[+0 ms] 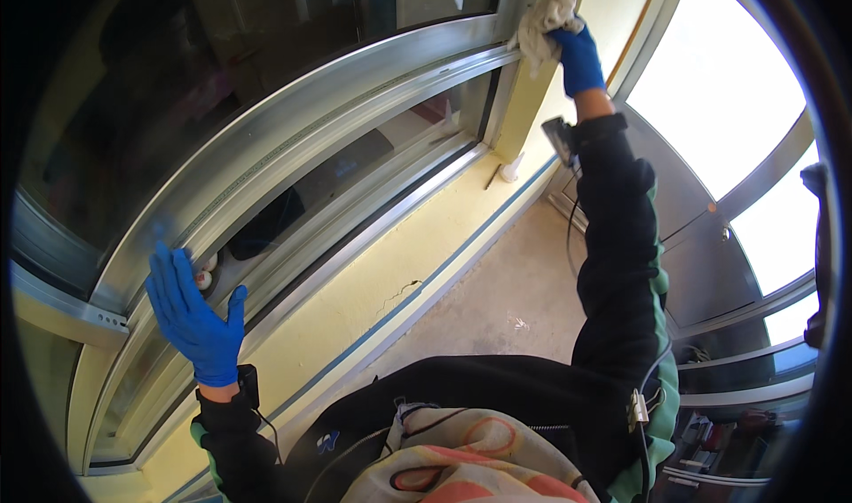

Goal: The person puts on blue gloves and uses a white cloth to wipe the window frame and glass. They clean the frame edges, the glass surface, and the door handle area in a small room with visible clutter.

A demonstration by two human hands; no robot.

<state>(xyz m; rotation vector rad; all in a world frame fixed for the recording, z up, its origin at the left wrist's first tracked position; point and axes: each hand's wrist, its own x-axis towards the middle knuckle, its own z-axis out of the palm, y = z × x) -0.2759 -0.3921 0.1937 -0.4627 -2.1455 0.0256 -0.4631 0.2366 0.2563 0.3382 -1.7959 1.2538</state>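
My right hand (580, 57), in a blue glove, is closed on a crumpled whitish cloth (547, 20) at the upper right. The cloth lies against the right end of the metal window frame (500, 33), where it meets the yellow wall. At the lower left my left hand (196, 310), also gloved in blue, rests with spread fingers near the lower rail of the window frame and holds nothing. Dark window glass (266, 43) fills the upper left, with reflections in it. A second, lower pane lies below the rail.
A yellow wall (399, 243) with a crack and a blue stripe runs under the window. A white cone-shaped thing (511, 170) and a thin dark stick are by the frame's lower right corner. A metal door (685, 236) with bright panes stands on the right, above shelves (719, 436) of objects.
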